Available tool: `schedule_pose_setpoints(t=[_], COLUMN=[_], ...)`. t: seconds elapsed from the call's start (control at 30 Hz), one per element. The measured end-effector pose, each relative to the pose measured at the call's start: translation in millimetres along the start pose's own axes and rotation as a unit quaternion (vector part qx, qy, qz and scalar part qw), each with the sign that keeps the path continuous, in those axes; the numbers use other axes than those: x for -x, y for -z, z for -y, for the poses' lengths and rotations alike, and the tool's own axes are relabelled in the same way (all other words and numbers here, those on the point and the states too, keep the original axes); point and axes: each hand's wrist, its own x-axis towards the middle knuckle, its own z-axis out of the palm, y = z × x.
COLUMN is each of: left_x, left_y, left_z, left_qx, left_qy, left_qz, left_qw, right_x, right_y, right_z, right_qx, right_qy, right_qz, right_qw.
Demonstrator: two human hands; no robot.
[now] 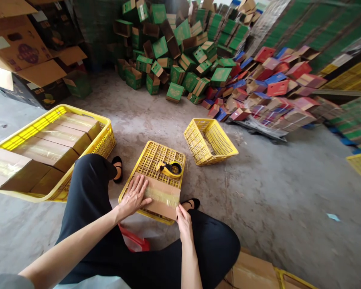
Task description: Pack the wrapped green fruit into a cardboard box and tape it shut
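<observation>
Between the person's knees, in the head view, a flat-topped cardboard box (161, 197), matte brown with a glossy yellowish tape strip along it, lies on a yellow plastic crate (150, 154) whose latticed, hole-punched face is up. The left hand (136, 195) presses flat on the box's left end, fingers slightly parted and thumb spread; the right hand (184, 220) touches its near right corner, narrow, though whether it grips cannot be told. Just beyond the box, a ring-shaped yellow-and-black tape dispenser (166, 167) takes up the crate's far right part. Left, a larger perforated crate (108, 138) holds taped boxes (52, 136) side by side; far right stands a smaller yellow basket (195, 142). Farther off, green cartons (175, 92) and red and blue ones (278, 88) heap untidily over rough grey floor (258, 192).
</observation>
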Motion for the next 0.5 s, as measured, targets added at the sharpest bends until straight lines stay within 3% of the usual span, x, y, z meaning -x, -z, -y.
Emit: schedule_pose_setpoints(t=[0.13,0.27,0.37,0.5], left_x=[13.8,39.0,51.7,52.7], left_y=[5.5,15.1,18.1,16.3], left_z=[8.1,6.9,-1.9,-16.8], left_qx=[0.008,0.002,-0.013,-0.036], left_qy=[-0.006,-0.009,-0.004,0.025], left_qz=[-0.010,-0.004,0.012,0.031], left_qw=[1.000,1.000,1.000,0.999], right_x=[24.9,53.3,62.9,62.4], right_y=[-16.9,-30.9,-32.3,-33.9], right_z=[4.5,0.2,-4.2,-4.8], right_qx=[0.137,0.341,0.390,0.407], right_qy=[0.082,0.196,0.227,0.257], right_qz=[-0.040,-0.084,-0.075,-0.070], right_qw=[0.986,0.916,0.889,0.874])
